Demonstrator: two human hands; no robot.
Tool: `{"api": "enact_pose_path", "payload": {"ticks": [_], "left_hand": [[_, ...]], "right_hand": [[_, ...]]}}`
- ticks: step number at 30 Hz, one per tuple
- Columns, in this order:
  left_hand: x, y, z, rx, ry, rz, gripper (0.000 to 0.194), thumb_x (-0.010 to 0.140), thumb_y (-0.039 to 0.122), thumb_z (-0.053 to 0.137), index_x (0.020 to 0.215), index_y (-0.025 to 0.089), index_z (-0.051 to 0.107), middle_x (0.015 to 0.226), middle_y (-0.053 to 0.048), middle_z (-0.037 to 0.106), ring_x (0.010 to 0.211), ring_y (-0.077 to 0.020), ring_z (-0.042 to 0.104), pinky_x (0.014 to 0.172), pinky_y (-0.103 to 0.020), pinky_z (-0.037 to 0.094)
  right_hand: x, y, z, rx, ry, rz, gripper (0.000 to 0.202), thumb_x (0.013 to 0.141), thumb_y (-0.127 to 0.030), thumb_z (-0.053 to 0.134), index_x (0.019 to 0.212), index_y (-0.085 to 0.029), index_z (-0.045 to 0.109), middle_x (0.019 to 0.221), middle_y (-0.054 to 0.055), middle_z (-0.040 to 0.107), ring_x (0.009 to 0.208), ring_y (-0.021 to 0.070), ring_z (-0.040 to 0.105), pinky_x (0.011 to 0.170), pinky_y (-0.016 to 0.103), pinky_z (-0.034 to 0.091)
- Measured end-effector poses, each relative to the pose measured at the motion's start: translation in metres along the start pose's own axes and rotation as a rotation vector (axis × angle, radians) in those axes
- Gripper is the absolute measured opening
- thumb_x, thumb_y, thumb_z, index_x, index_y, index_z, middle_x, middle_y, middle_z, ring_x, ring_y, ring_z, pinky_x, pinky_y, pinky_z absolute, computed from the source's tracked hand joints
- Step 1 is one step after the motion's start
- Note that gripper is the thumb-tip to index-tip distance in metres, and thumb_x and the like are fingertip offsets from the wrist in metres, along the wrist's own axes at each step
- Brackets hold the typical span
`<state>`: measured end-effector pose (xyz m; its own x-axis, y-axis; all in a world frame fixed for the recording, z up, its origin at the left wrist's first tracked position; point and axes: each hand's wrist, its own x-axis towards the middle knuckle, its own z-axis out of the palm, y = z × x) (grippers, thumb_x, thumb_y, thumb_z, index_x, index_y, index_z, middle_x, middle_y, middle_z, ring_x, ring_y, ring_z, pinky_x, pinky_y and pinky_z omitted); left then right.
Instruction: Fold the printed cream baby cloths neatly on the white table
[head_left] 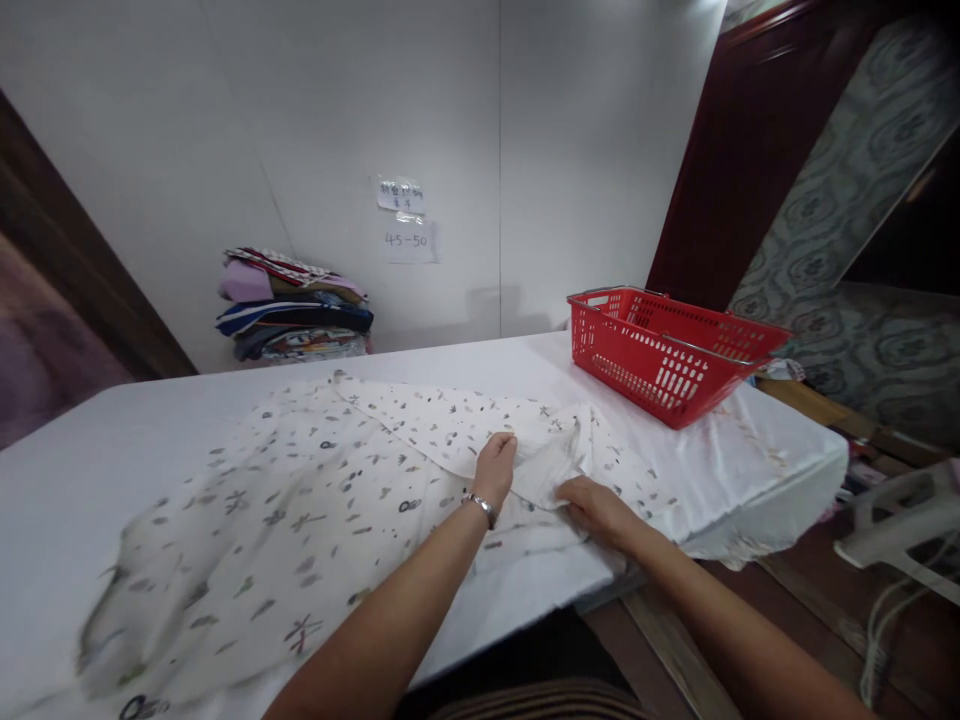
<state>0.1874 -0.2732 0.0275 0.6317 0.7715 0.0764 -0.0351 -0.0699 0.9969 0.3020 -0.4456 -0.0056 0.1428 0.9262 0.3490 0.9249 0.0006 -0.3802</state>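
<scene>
A white cloth (315,500) printed with small dark and green motifs lies spread across the table, partly doubled over along its far side. My left hand (496,468), with a silvery bracelet at the wrist, is closed on the cloth's edge near its right part. To the right of it, my right hand (596,508) pinches the same cloth close to the table's near edge. Between the two hands the fabric is lifted and bunched, and its plain inner side shows. The fingertips of both hands are partly hidden.
A red plastic basket (667,350) with metal handles stands at the back right of the white-covered table (67,430). Against the wall is a stack of folded clothes (296,305). Paper labels (409,240) hang above. A pale plastic stool (900,520) stands at the right.
</scene>
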Motion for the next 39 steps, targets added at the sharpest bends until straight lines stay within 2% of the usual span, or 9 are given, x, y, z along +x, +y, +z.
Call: {"api": "enact_pose_path", "payload": {"ticks": [4, 9, 14, 18, 23, 28, 32, 35, 39], "left_hand": [[-0.008, 0.01, -0.001, -0.048, -0.076, 0.056, 0.017, 0.079, 0.034, 0.051, 0.08, 0.018, 0.056, 0.071, 0.001, 0.055, 0.069, -0.0139, 0.051, 0.068, -0.027, 0.041], [-0.022, 0.025, -0.004, 0.03, -0.188, 0.175, 0.018, 0.081, 0.035, 0.05, 0.084, 0.019, 0.056, 0.071, 0.002, 0.056, 0.068, -0.0134, 0.05, 0.066, -0.026, 0.041], [-0.034, 0.032, -0.01, 0.093, -0.292, 0.25, 0.017, 0.083, 0.035, 0.048, 0.084, 0.02, 0.055, 0.074, 0.002, 0.054, 0.073, -0.0137, 0.05, 0.071, -0.026, 0.04], [-0.04, 0.037, -0.013, 0.099, -0.33, 0.247, 0.019, 0.084, 0.037, 0.047, 0.085, 0.019, 0.055, 0.075, 0.001, 0.055, 0.074, -0.014, 0.05, 0.071, -0.026, 0.04], [-0.044, 0.04, -0.016, 0.105, -0.32, 0.223, 0.02, 0.082, 0.037, 0.047, 0.084, 0.02, 0.055, 0.077, 0.001, 0.055, 0.075, -0.0145, 0.05, 0.069, -0.025, 0.04], [-0.043, 0.035, -0.019, 0.12, -0.322, 0.248, 0.018, 0.084, 0.035, 0.046, 0.084, 0.019, 0.055, 0.074, 0.002, 0.055, 0.071, -0.0137, 0.049, 0.067, -0.025, 0.039], [-0.043, 0.034, -0.021, 0.165, -0.348, 0.285, 0.018, 0.085, 0.034, 0.046, 0.085, 0.019, 0.056, 0.073, 0.002, 0.054, 0.07, -0.0133, 0.048, 0.066, -0.025, 0.038], [-0.042, 0.031, -0.022, 0.191, -0.365, 0.301, 0.018, 0.086, 0.035, 0.046, 0.086, 0.019, 0.055, 0.074, 0.002, 0.055, 0.071, -0.0132, 0.048, 0.067, -0.025, 0.038], [-0.042, 0.026, -0.022, 0.208, -0.4, 0.32, 0.021, 0.082, 0.038, 0.052, 0.092, 0.02, 0.056, 0.081, 0.001, 0.059, 0.075, -0.0143, 0.052, 0.069, -0.025, 0.039]], "right_hand": [[0.012, -0.029, -0.019, 0.213, 0.143, 0.056, 0.028, 0.085, -0.014, 0.043, 0.101, -0.022, 0.065, 0.093, 0.004, 0.069, 0.086, 0.0174, 0.063, 0.078, 0.03, 0.049], [0.032, -0.059, -0.039, 0.367, 0.219, 0.092, 0.017, 0.089, -0.029, 0.051, 0.091, -0.022, 0.066, 0.079, 0.001, 0.067, 0.072, 0.0149, 0.061, 0.067, 0.025, 0.046], [0.043, -0.058, -0.034, 0.5, 0.358, 0.117, 0.016, 0.087, -0.031, 0.054, 0.09, -0.022, 0.066, 0.086, 0.001, 0.067, 0.08, 0.016, 0.06, 0.073, 0.027, 0.046], [0.043, -0.057, -0.026, 0.625, 0.455, 0.182, 0.016, 0.084, -0.036, 0.058, 0.085, -0.021, 0.064, 0.077, 0.0, 0.062, 0.07, 0.0144, 0.055, 0.063, 0.025, 0.044], [0.041, -0.056, -0.022, 0.705, 0.459, 0.243, 0.02, 0.082, -0.041, 0.059, 0.084, -0.021, 0.063, 0.068, -0.001, 0.057, 0.062, 0.0131, 0.05, 0.056, 0.025, 0.041], [0.041, -0.055, -0.021, 0.705, 0.465, 0.247, 0.019, 0.083, -0.04, 0.059, 0.082, -0.021, 0.062, 0.065, -0.003, 0.054, 0.059, 0.012, 0.047, 0.055, 0.024, 0.039], [0.043, -0.056, -0.023, 0.637, 0.499, 0.185, 0.014, 0.084, -0.035, 0.058, 0.082, -0.022, 0.063, 0.077, 0.001, 0.058, 0.07, 0.0141, 0.053, 0.059, 0.025, 0.042], [0.044, -0.057, -0.027, 0.557, 0.535, 0.135, 0.013, 0.083, -0.033, 0.059, 0.08, -0.021, 0.063, 0.094, 0.005, 0.058, 0.084, 0.017, 0.056, 0.061, 0.026, 0.045], [0.043, -0.058, -0.029, 0.522, 0.534, 0.147, 0.012, 0.082, -0.032, 0.06, 0.081, -0.021, 0.064, 0.116, 0.009, 0.056, 0.097, 0.0192, 0.056, 0.068, 0.028, 0.047]]}}
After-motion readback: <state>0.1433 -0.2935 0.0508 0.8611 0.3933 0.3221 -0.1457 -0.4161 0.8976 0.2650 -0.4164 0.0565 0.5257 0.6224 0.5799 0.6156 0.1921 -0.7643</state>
